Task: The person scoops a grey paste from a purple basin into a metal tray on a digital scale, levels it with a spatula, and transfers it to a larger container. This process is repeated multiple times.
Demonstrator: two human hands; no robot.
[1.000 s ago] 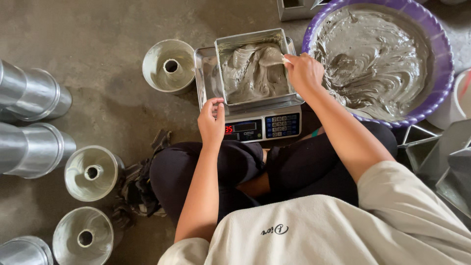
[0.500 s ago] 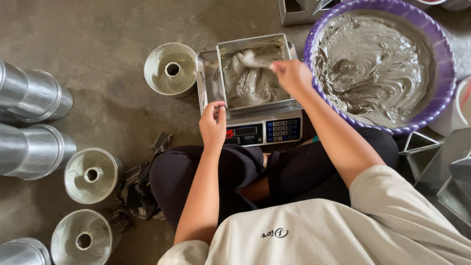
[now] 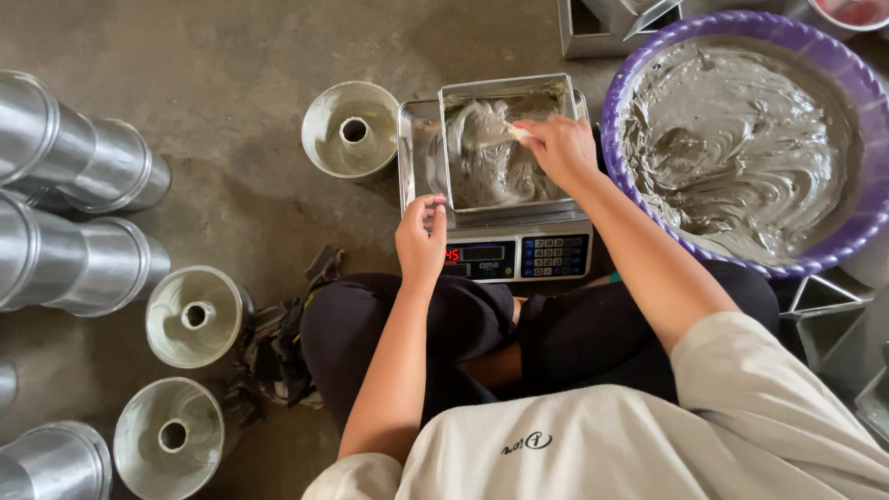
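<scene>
Grey batter fills the pan (image 3: 505, 139) on the scale (image 3: 519, 255); right hand (image 3: 560, 148), pinching a scraper (image 3: 517, 132), has slid toward 9 o'clock. Left hand (image 3: 421, 241) still pinches the pan's near corner, so it's smoothing now.

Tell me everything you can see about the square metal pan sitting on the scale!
The square metal pan is shiny, silver-coloured and looks like thin sheet metal, with straight upright walls and a flat rim. It stands level on the steel tray of the digital scale, on the floor beside the big purple basin. Thick grey batter smears its bottom and walls, partly filling it. The right hand reaches into it with a small pale tool; the left hand is at its near-left corner.
</scene>
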